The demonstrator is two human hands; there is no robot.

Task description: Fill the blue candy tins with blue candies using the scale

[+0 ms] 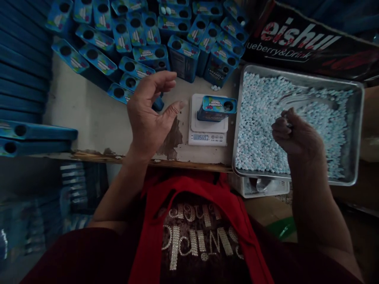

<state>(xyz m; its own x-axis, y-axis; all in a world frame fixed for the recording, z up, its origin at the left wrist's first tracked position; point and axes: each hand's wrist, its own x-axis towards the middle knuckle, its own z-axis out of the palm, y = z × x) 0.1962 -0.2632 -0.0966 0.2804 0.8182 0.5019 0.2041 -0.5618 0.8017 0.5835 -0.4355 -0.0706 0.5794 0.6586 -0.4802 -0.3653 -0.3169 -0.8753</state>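
Observation:
My left hand [152, 114] is held above the table, thumb and fingers apart, with nothing in it. To its right a blue candy tin [216, 108] lies on a small white digital scale [208, 139], its round opening facing up and some candies showing inside. The scale's display shows digits that look like 156.9. Over the metal tray [361, 118] my right hand [296, 132] is closed, fingertips pinched together on a few pale candies, partly hidden by the fingers. The tray holds a wide layer of small white and light-blue candies [260, 118].
Many blue tins [97, 59] crowd the back of the table, with a few loose candies [215, 88] in front. More tins [38, 132] are stacked at the left. A black printed bag [308, 43] stands behind the tray. Below it is a white plastic container [266, 189].

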